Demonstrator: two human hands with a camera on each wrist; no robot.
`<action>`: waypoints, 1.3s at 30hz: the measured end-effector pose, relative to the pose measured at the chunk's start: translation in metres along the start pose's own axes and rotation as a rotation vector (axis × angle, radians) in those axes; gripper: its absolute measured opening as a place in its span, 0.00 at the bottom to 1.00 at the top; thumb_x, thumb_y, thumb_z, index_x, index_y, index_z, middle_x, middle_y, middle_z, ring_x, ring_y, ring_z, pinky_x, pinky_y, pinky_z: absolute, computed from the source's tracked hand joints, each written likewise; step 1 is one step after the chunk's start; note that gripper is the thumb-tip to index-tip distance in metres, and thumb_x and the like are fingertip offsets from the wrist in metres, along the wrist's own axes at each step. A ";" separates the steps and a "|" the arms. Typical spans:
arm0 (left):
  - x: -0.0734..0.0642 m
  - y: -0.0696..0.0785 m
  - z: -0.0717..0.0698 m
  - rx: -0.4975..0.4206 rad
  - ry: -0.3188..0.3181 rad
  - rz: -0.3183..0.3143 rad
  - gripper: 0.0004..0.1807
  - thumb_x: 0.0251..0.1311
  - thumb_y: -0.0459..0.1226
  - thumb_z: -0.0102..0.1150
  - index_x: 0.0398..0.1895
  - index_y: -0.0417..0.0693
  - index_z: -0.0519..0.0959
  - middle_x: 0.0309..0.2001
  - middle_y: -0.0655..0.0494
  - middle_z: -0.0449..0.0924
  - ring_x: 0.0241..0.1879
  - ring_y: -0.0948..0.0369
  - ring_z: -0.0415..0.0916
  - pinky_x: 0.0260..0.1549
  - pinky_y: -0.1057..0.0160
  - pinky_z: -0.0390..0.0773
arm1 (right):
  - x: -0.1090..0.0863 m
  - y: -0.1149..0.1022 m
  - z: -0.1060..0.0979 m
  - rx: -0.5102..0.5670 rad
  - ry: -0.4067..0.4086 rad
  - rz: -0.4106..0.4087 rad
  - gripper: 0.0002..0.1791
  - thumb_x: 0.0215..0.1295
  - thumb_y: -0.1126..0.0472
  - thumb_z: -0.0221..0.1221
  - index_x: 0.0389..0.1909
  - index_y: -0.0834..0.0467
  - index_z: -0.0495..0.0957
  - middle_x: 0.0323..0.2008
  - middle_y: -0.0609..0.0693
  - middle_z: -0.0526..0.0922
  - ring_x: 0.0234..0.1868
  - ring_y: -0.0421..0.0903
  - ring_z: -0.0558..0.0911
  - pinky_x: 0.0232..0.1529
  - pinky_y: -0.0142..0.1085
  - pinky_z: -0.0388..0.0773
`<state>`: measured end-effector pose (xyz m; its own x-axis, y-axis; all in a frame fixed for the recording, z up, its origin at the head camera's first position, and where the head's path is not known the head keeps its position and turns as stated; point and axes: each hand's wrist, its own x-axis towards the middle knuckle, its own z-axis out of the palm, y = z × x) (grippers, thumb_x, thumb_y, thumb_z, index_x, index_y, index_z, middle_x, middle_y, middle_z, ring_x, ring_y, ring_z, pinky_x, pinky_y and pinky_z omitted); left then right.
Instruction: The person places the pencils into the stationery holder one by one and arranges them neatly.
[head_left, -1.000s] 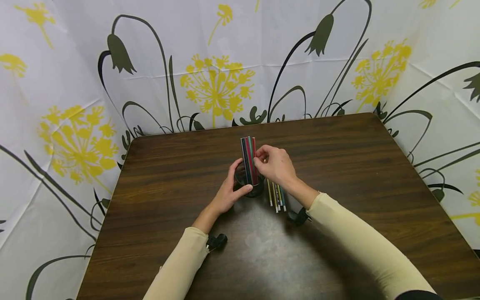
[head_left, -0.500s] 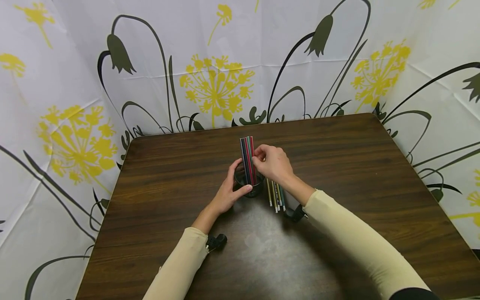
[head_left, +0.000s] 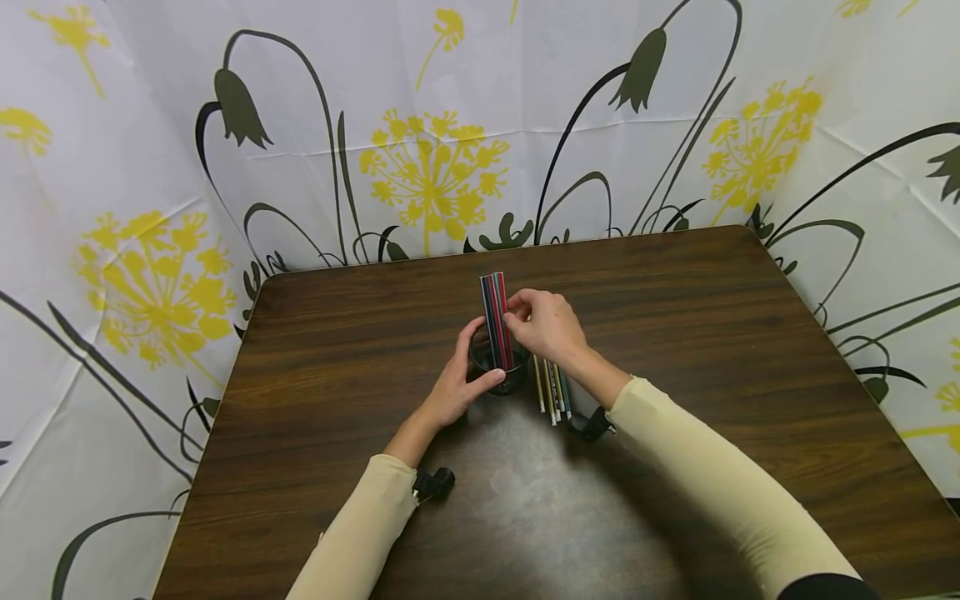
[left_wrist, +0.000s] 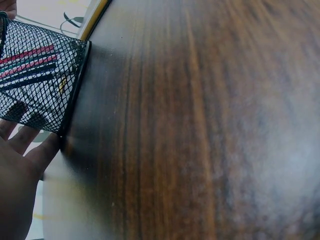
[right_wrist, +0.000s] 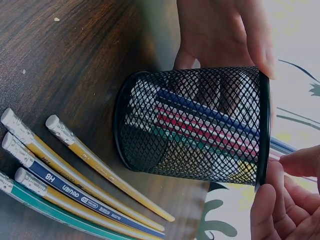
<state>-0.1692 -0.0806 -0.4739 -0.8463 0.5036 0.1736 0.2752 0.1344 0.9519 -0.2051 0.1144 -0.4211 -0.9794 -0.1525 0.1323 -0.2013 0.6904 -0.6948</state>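
A black mesh pencil cup (head_left: pixel 513 385) stands upright near the middle of the table, and my left hand (head_left: pixel 452 387) grips it from the left, thumb at the near rim. Several pencils (head_left: pixel 495 321) in dark blue, red and green stand partly inside it, tops well above the rim. My right hand (head_left: pixel 551 325) pinches these pencils just over the rim on the right. Through the mesh in the right wrist view, the pencils' lower ends show short of the cup's base (right_wrist: pixel 120 120). In the left wrist view, my left fingers (left_wrist: pixel 42 150) lie along the mesh near the base.
Several loose pencils (right_wrist: pixel 95 175) in yellow, blue and green, with white erasers, lie on the brown wooden table (head_left: pixel 337 375) right of the cup, partly under my right hand. A white floral curtain (head_left: pixel 450 83) hangs behind the table.
My right hand has shifted slightly left, and the pencils it pinches have moved a little left and closer together. The left hand and the cup have stayed in place.
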 end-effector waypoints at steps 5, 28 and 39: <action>-0.001 0.006 0.000 0.005 0.001 -0.004 0.44 0.65 0.31 0.58 0.77 0.47 0.44 0.71 0.36 0.54 0.68 0.41 0.57 0.63 0.34 0.57 | -0.001 0.000 -0.002 0.021 -0.002 0.000 0.11 0.66 0.57 0.61 0.45 0.56 0.83 0.28 0.45 0.82 0.23 0.43 0.76 0.23 0.37 0.71; -0.001 0.005 0.001 0.032 0.015 0.011 0.45 0.62 0.31 0.59 0.77 0.41 0.45 0.72 0.36 0.53 0.69 0.38 0.53 0.62 0.33 0.57 | -0.004 0.089 -0.010 0.047 -0.106 0.288 0.12 0.66 0.55 0.62 0.42 0.58 0.82 0.30 0.51 0.83 0.24 0.46 0.82 0.24 0.36 0.77; -0.002 0.008 -0.001 0.049 0.012 -0.015 0.44 0.63 0.33 0.59 0.77 0.44 0.44 0.74 0.39 0.50 0.70 0.39 0.52 0.63 0.33 0.55 | -0.005 0.108 -0.004 0.135 -0.222 0.317 0.12 0.62 0.56 0.67 0.39 0.61 0.81 0.25 0.52 0.81 0.22 0.45 0.80 0.24 0.36 0.80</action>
<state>-0.1656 -0.0816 -0.4669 -0.8558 0.4909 0.1632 0.2846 0.1835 0.9409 -0.2223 0.1923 -0.4942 -0.9626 -0.1064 -0.2490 0.1282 0.6310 -0.7651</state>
